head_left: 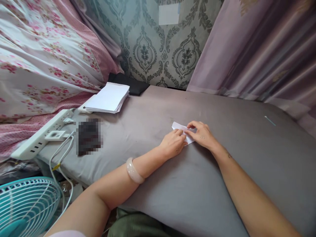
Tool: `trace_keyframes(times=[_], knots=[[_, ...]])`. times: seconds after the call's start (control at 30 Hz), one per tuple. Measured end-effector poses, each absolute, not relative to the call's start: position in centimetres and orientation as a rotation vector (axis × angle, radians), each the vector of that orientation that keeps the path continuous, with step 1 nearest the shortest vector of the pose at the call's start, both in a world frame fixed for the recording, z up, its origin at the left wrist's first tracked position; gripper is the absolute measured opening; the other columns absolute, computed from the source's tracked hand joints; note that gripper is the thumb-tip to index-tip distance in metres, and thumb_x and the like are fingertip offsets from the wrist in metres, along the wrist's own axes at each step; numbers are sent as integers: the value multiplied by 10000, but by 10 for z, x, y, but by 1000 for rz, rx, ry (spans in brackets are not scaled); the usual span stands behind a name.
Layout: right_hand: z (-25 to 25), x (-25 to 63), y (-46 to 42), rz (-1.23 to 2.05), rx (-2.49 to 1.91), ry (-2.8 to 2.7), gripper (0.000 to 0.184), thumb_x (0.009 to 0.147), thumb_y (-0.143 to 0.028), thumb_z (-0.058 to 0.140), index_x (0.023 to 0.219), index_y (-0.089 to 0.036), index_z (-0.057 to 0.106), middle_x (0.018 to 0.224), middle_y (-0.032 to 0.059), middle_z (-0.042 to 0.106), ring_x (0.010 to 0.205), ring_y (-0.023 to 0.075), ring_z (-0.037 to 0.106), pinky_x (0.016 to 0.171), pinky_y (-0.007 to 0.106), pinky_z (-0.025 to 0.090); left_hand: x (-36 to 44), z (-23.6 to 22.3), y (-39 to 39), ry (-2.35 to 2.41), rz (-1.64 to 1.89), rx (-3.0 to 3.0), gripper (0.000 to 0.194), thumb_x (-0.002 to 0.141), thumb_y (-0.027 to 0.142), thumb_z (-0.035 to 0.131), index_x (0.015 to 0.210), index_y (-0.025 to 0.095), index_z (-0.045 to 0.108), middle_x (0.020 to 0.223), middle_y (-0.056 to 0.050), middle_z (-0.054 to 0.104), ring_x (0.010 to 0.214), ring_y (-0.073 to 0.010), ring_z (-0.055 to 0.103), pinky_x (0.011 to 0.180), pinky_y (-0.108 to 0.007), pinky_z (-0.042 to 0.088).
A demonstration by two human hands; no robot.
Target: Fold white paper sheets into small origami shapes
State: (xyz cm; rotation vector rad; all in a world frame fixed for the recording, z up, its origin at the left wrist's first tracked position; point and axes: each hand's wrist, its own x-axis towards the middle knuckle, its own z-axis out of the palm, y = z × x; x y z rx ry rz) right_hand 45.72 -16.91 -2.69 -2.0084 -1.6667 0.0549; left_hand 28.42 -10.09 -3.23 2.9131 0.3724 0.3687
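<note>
A small folded piece of white paper [176, 125] lies on the grey sheet of the bed, partly hidden under my fingers. My left hand [172, 143] comes in from the left, its fingers curled and pressed down on the paper. From the right, my right hand [201, 134] grips the paper's right part, thumb and fingers bent around the edge. The two hands nearly touch at the fingertips. On my left forearm sits a pale bangle [134, 171].
A stack of white paper [108, 97] lies at the back left near a black flat item [134, 85]. A power strip [45, 133] with cables, a blurred-out dark object [89, 136] and a turquoise fan [27, 207] are on the left. A thin stick [270, 121] lies far right.
</note>
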Motion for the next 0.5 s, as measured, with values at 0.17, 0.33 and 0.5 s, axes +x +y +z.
trace_keyframes(times=[0.17,0.33,0.5], knots=[[-25,453,-170,20,-2064,-1797,180,839,-281,561,978,-246,670,942,31,692,894,211,583,859,394,348,282,-30,-101,485,391,2938,324,916,419,448,962,169,649,1011,-111,598,962,-259,536,839,-389,465],[-25,451,-170,5,-2108,-1870,184,873,-271,536,924,-249,711,917,35,686,900,212,561,855,392,327,284,-32,-71,616,559,2630,233,877,308,495,1046,184,596,1024,-78,594,904,-192,557,782,-311,479],[-25,447,-170,17,-2111,-1874,202,865,-247,539,968,-247,713,968,48,682,939,213,554,888,399,326,291,-32,-43,569,561,2617,418,786,139,521,1197,205,562,1180,-91,580,1091,-253,495,942,-420,397]])
